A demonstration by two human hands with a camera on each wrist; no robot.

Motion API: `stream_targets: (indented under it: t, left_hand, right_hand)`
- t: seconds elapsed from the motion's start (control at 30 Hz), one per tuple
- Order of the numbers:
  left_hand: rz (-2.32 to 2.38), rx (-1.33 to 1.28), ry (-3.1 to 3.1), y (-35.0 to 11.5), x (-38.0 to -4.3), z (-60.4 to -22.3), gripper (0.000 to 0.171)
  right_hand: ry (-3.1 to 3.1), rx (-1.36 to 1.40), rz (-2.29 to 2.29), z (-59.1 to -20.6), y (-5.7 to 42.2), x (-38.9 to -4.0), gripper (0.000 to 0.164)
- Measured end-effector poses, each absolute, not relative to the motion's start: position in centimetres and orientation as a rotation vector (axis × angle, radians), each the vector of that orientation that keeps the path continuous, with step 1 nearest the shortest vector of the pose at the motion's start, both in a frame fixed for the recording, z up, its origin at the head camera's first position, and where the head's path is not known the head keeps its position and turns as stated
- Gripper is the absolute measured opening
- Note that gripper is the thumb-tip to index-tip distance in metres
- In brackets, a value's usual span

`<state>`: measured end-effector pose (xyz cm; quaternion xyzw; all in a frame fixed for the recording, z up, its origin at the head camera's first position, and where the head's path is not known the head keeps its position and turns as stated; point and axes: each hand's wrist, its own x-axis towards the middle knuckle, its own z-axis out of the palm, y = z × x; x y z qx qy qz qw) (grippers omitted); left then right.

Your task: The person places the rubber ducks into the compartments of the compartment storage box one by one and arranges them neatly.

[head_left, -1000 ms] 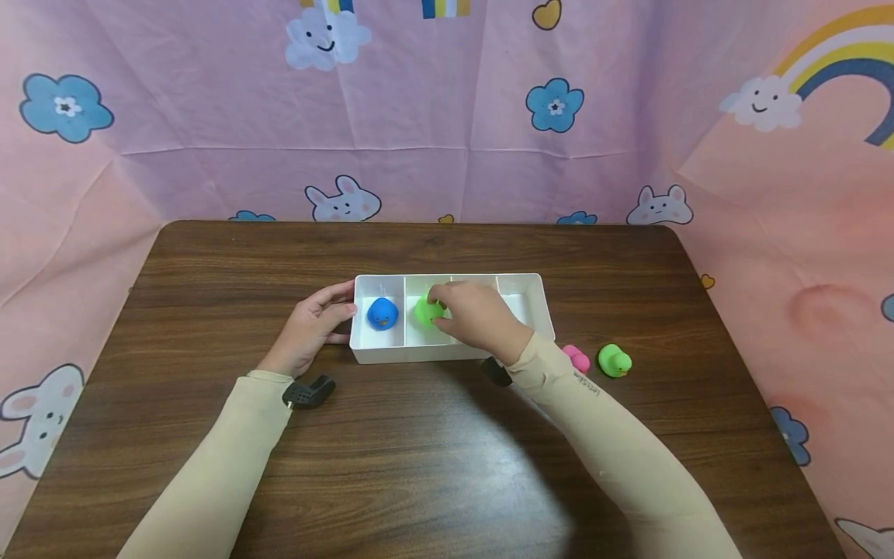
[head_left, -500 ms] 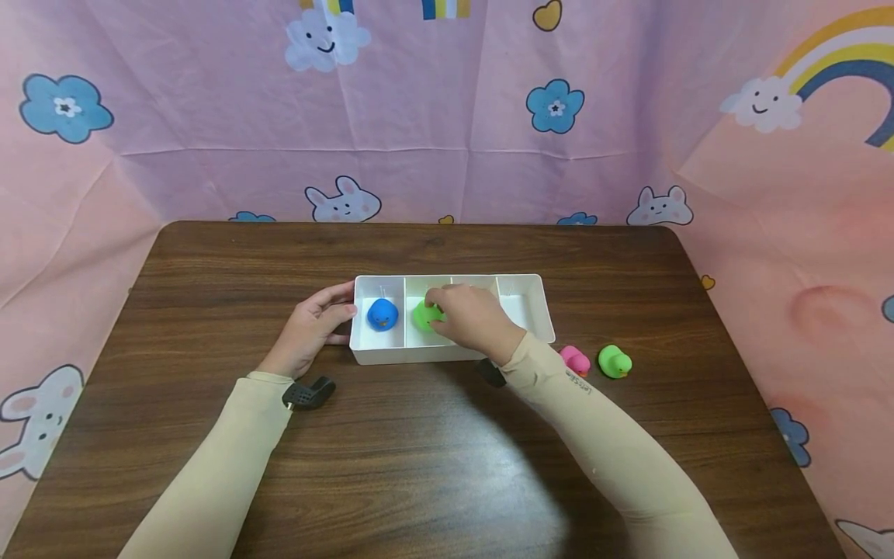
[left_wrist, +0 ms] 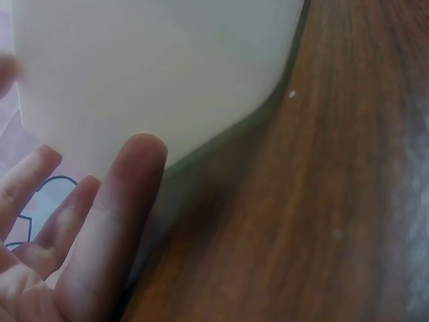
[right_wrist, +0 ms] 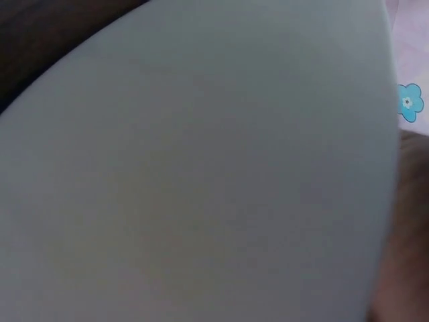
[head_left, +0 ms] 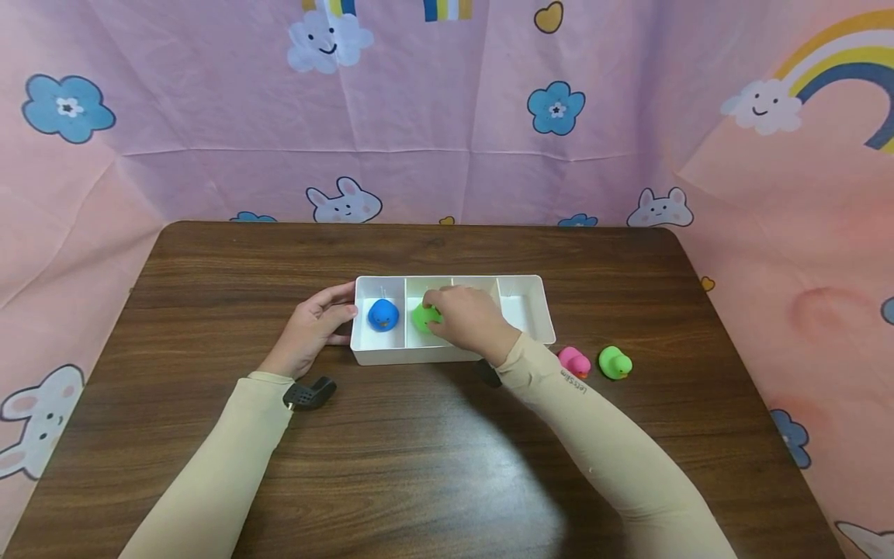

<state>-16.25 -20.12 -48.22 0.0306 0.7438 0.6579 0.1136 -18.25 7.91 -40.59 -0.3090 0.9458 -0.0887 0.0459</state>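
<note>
A white divided tray [head_left: 391,357] lies lengthwise on the table in the head view. At its left end, my left hand [head_left: 307,330] rests extended fingers and thumb against the outer wall; the left wrist view shows the fingers [left_wrist: 127,194] spread at that wall [left_wrist: 147,74]. A blue rubber duck [head_left: 382,316] sits in the leftmost compartment. Reaching over the front wall, my right hand [head_left: 471,318] pinches a light green rubber duck [head_left: 423,319] between thumb and fingers in the second compartment from the left. That hand hides part of this duck and much of the third compartment.
A pink rubber duck [head_left: 574,362] and another green rubber duck [head_left: 615,362] stand on the brown wooden table [head_left: 419,450], right of the tray near my right forearm. A patterned pink cloth [head_left: 447,116] hangs behind the table. The tray wall [right_wrist: 201,168] fills most of the right wrist view.
My right hand and the light green duck have shifted slightly left and toward me within the compartment. The pink duck shows more fully beside the forearm. My left hand has stayed put.
</note>
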Motion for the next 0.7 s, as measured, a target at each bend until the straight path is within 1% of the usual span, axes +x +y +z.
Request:
stream_targets:
  t: [0.47,0.6,0.7]
  left_hand:
    - [1.941,0.094,2.191,-20.1,-16.2,-48.0,0.059]
    - [1.940,0.091,2.185,-20.1,-16.1,-48.0,0.059]
    - [1.940,0.088,2.189,-20.1,-16.1,-48.1,0.059]
  right_hand:
    - [2.889,-0.956,-0.236,-40.3,8.0,-18.1,0.030]
    - [2.899,-0.955,-0.221,-39.4,8.6,-17.7,0.037]
    - [2.918,-0.952,-0.242,-37.9,9.4,-17.1,0.041]
